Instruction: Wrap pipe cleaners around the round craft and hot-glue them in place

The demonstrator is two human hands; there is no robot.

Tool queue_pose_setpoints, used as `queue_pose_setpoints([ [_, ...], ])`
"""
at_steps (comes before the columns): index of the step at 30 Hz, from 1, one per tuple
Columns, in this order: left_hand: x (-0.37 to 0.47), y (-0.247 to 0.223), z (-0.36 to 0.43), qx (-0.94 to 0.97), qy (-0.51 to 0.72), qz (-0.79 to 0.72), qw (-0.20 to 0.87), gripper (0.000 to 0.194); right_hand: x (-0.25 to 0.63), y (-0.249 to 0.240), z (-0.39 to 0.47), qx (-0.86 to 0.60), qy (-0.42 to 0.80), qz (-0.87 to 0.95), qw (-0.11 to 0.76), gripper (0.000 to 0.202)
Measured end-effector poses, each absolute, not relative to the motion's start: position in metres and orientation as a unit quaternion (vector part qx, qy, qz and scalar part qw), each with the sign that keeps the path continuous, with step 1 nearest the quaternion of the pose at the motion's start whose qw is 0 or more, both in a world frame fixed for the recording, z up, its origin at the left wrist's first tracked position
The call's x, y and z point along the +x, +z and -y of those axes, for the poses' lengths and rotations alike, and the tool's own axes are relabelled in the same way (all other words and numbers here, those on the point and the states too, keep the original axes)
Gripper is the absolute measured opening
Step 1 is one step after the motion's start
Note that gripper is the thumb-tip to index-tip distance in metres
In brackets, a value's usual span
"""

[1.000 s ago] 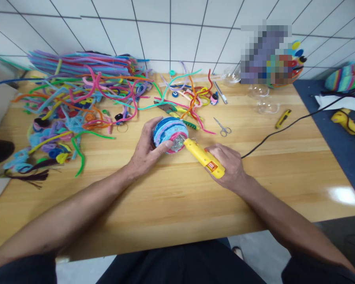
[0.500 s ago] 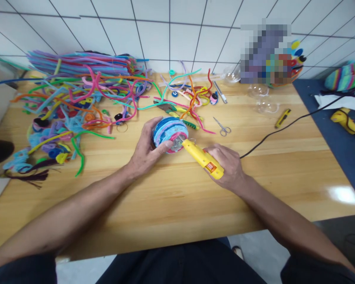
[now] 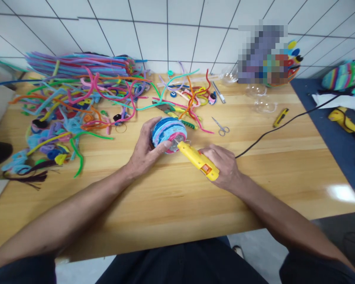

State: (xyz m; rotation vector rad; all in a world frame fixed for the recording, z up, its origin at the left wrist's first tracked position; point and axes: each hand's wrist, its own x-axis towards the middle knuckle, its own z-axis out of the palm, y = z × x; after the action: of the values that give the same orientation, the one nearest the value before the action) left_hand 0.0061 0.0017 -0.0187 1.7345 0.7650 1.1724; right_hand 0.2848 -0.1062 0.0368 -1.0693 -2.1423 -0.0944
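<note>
A ball wrapped in blue, purple and pink pipe cleaner (image 3: 169,129) is held in my left hand (image 3: 146,148), the thumb lying across its near side. A clear patch inside a pink ring faces right on it. My right hand (image 3: 223,165) is closed around a yellow hot glue gun (image 3: 197,158). The gun's metal tip is at the clear patch; whether it touches, I cannot tell. Behind the ball lie pliers (image 3: 165,106) with green and yellow handles and a loose orange pipe cleaner (image 3: 189,96).
Tangled pipe cleaners (image 3: 77,102) cover the table's left, a bundle (image 3: 83,65) behind them. Small scissors (image 3: 221,127), a yellow utility knife (image 3: 281,118) and clear plastic balls (image 3: 265,104) lie to the right. A black cord (image 3: 272,132) crosses the table. Another yellow glue gun (image 3: 343,118) rests far right.
The glue gun and my right hand have shifted slightly left, moving the tip further across the clear patch. My left hand keeps its hold on the ball. The whole view has shifted a little.
</note>
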Motion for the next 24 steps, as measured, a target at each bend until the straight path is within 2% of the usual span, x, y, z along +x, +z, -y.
queue_pose_setpoints([
  [6,0.007,-0.019,-0.002,0.694,0.472,-0.312,0.444,0.081,0.284,0.036,0.107,-0.440,-0.043,0.826,0.351,0.018],
  [14,0.005,-0.021,-0.001,0.700,0.473,-0.311,0.436,0.079,0.294,0.034,0.107,-0.443,-0.046,0.822,0.355,0.010],
  [24,0.006,-0.017,-0.001,0.706,0.469,-0.312,0.429,0.076,0.292,0.036,0.106,-0.435,-0.032,0.828,0.353,0.012],
])
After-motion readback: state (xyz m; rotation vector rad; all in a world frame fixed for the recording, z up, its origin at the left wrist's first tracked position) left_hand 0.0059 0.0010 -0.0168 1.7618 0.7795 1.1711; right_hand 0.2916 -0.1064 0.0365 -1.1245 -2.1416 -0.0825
